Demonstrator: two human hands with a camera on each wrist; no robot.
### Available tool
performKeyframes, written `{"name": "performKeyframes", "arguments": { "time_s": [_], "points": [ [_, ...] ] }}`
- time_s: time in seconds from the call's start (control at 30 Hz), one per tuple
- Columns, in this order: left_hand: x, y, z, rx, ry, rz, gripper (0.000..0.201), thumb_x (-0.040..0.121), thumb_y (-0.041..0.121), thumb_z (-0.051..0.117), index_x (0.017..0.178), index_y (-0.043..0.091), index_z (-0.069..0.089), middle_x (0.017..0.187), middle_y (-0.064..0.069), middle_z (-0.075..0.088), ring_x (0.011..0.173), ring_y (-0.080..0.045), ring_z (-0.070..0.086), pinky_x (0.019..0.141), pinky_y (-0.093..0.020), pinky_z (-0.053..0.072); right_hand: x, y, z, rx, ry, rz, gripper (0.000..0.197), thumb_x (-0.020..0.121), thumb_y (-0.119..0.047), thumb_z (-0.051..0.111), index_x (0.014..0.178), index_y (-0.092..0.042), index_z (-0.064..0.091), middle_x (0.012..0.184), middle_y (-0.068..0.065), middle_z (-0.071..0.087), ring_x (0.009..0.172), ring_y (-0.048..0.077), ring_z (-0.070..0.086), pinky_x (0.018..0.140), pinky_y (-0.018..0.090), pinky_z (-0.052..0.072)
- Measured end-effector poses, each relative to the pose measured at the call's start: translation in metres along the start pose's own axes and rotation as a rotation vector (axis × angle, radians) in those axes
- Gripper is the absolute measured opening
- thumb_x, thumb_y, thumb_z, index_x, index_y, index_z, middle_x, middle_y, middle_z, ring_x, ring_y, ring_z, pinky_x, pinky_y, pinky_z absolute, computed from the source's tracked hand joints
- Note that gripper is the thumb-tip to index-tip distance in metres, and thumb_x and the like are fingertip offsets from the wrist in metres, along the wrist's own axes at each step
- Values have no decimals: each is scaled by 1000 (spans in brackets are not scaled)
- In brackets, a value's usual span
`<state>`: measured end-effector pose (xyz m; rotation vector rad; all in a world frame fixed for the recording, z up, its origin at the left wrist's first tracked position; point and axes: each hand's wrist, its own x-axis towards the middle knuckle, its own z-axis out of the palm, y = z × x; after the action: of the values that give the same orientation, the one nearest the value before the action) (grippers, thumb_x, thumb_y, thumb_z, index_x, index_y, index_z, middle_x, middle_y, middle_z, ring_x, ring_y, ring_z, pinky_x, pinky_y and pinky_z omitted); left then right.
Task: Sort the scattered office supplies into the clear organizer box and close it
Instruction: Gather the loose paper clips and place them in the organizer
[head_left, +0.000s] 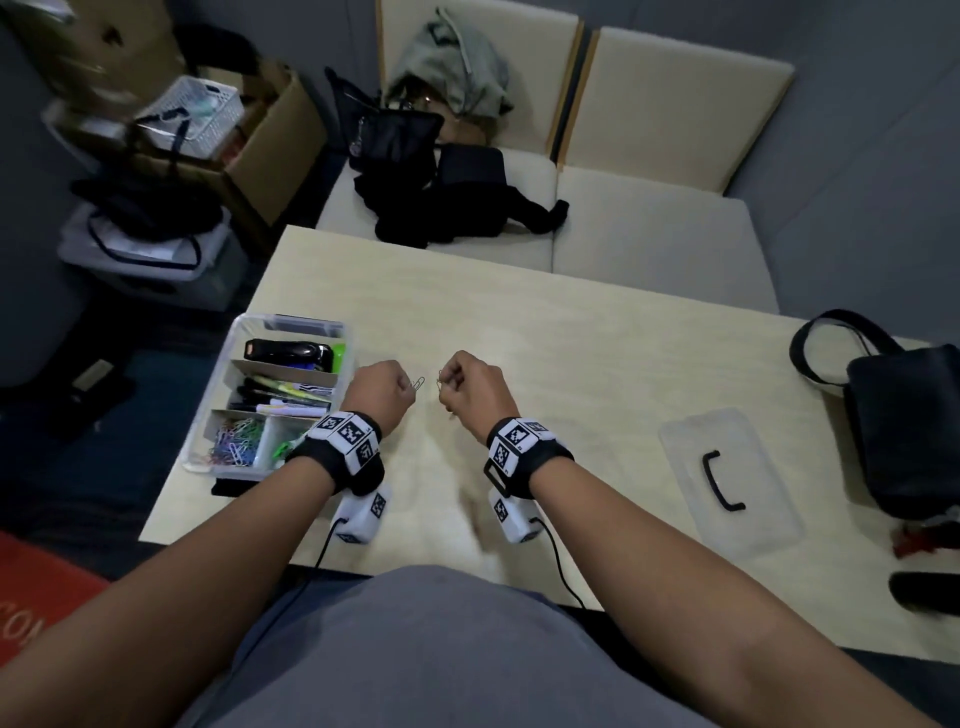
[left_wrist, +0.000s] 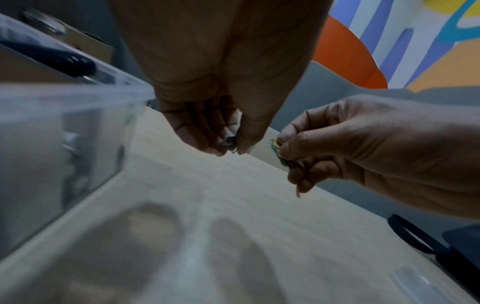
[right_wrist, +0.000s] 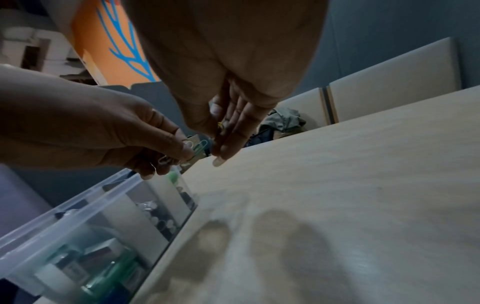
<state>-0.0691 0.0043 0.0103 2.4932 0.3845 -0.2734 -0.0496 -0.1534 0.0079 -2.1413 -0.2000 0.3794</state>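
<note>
The clear organizer box (head_left: 215, 387) stands open at the table's left edge; it holds a black stapler (head_left: 288, 353), markers and a heap of coloured paper clips (head_left: 236, 441). Just right of the box, above the table, my left hand (head_left: 408, 387) pinches a few paper clips (head_left: 418, 384); in the right wrist view these clips (right_wrist: 197, 149) look white and green. A short gap away, my right hand (head_left: 449, 387) pinches green and yellow clips (left_wrist: 276, 150). The box's clear lid (head_left: 748, 467) with a black handle lies flat at the right.
A black bag with a strap (head_left: 904, 426) sits on the table's right end, beside the lid. Beyond the wooden table (head_left: 571, 322) a cream bench holds dark bags and clothing (head_left: 447, 197). Boxes and a basket stand on the floor at left.
</note>
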Motion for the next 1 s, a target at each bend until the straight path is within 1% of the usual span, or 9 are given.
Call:
{"name": "performKeyframes", "arguments": {
  "time_s": [0.17,0.33,0.43,0.53,0.6,0.7,0.77,0.87,1.0],
  "points": [
    [-11,-40,-36,-25,79,-78,11,85,12,56,77,7,62,81,-16,68,83,-35,62,73,-37,51,11,-29,29,-32,-44,-82,10,78,-8,59,84,-17,58,69,1,64,63,23,62,64,42,56],
    [-31,-91,-67,-59,156,-203,16,86,17,55,71,14,60,75,-11,66,74,-31,61,71,-35,53,13,-53,64,-53,-100,-129,12,81,-8,60,84,-18,57,69,1,64,63,23,63,65,43,56],
    [-40,-119,-81,-74,216,-252,17,83,16,54,66,16,56,70,-11,64,70,-31,61,70,-33,52,11,-64,81,-68,-127,-155,12,81,-6,60,85,-16,57,71,2,64,66,24,63,67,43,56],
    [-47,-138,-92,-54,240,-282,14,83,11,56,70,10,62,70,-15,63,75,-35,61,73,-38,53,10,-73,96,-92,-150,-162,11,81,-5,60,86,-15,58,72,3,64,68,24,63,68,43,56],
    [-48,-147,-95,-7,223,-303,15,85,10,55,76,3,64,77,-19,64,79,-38,62,74,-40,54,9,-78,105,-109,-161,-164,12,81,-4,60,86,-14,58,73,3,64,69,24,63,68,43,56],
    [-50,-156,-98,101,151,-312,16,88,10,53,80,0,61,78,-20,60,76,-38,61,66,-38,50,9,-87,116,-123,-165,-167,12,80,-3,61,86,-14,59,74,2,63,70,22,62,68,40,55],
    [-49,-159,-99,162,111,-294,14,88,11,56,83,-1,61,79,-18,59,76,-37,61,64,-36,48,8,-95,122,-142,-175,-174,11,80,-3,61,87,-12,60,77,3,64,72,22,61,69,38,53],
    [-46,-163,-101,221,54,-268,11,88,11,58,88,0,62,88,-19,62,80,-37,62,67,-37,50,11,-104,131,-155,-192,-178,11,81,-2,61,88,-10,59,80,6,65,73,22,61,69,36,51],
    [-44,-167,-104,290,10,-217,12,90,15,60,92,3,61,95,-20,62,86,-38,63,66,-35,46,12,-113,145,-178,-209,-179,11,81,-3,60,88,-11,58,80,7,65,73,24,61,70,39,53]
  ]
}}
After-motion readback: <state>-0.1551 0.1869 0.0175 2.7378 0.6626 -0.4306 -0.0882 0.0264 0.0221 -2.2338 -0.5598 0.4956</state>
